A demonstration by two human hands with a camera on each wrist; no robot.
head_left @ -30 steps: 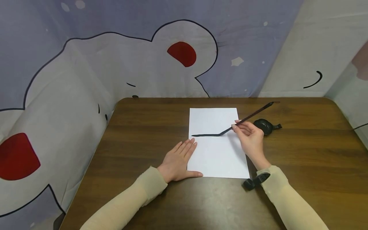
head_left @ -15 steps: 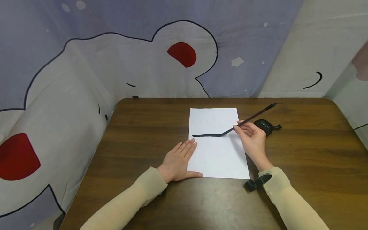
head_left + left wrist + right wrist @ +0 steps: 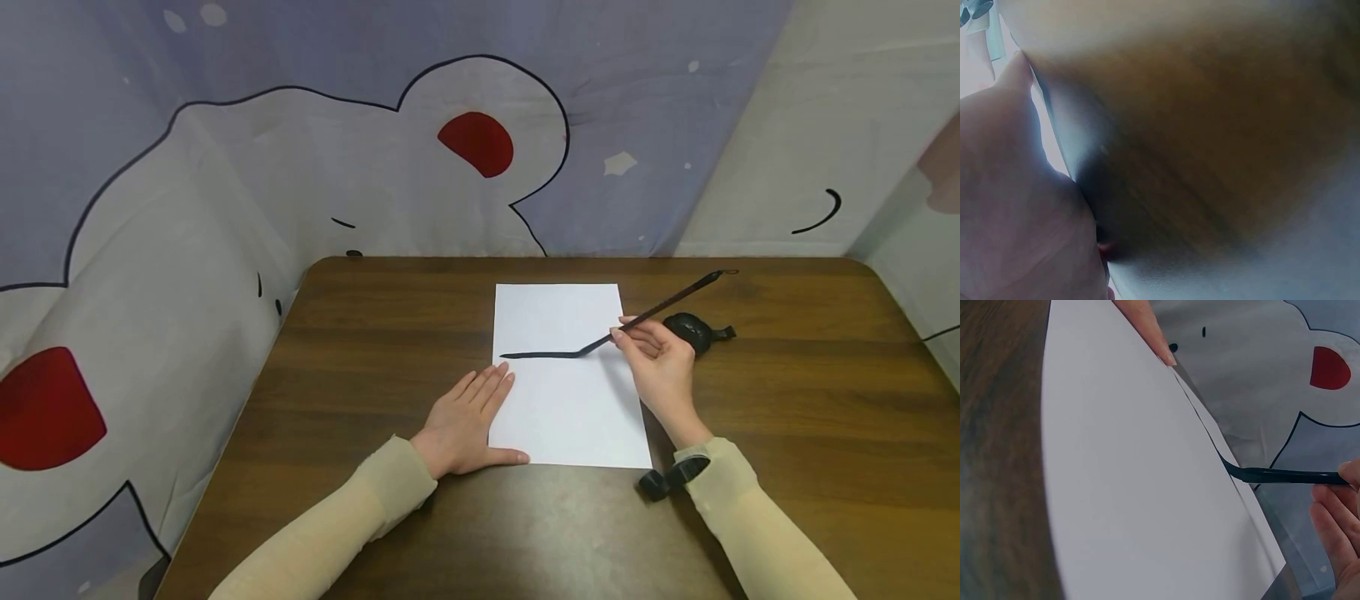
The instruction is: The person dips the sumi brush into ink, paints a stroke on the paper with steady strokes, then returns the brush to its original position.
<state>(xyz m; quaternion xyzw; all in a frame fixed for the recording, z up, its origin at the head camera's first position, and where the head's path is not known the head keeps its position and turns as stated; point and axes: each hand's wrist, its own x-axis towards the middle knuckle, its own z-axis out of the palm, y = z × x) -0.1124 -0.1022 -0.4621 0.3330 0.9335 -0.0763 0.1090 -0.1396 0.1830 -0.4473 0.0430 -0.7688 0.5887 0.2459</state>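
Note:
My right hand [image 3: 660, 367] pinches a dark calligraphy brush [image 3: 667, 302] between thumb and fingers, its handle slanting up to the right. The brush tip meets the sheet of white paper [image 3: 562, 417] at the right end of a black horizontal stroke [image 3: 536, 355]. In the right wrist view the bent bristles [image 3: 1230, 469] touch the paper. My left hand [image 3: 465, 425] lies flat with straight fingers on the paper's left edge, the thumb on its lower left corner. The left wrist view shows mostly the palm side [image 3: 1016, 200] and blurred table.
A small black ink dish [image 3: 688, 332] with a short handle sits just behind my right hand, partly hidden by it. The brown wooden table [image 3: 360, 333] backs onto a patterned cloth [image 3: 337, 167]. A black strap device [image 3: 675, 477] is on the right wrist.
The brush and right hand have shifted slightly to the right, lengthening the black stroke a little; in the last half second they hardly move. The left hand has stayed in place.

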